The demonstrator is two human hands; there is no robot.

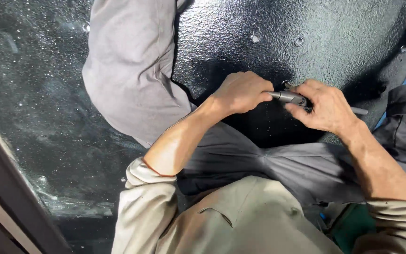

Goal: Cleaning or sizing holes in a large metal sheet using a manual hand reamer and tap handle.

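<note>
Between both hands (240, 91) (323, 106), metal tool (291, 97) lies crosswise.

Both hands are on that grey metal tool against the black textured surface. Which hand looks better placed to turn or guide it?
Probably the right hand: its fingers pinch the grey metal tool at the working end on the black surface. The left hand fists the other end, seemingly steadying it.

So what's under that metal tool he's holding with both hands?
Under the grey metal tool lies a black textured surface with small holes. The left hand and right hand cover its ends.
</note>
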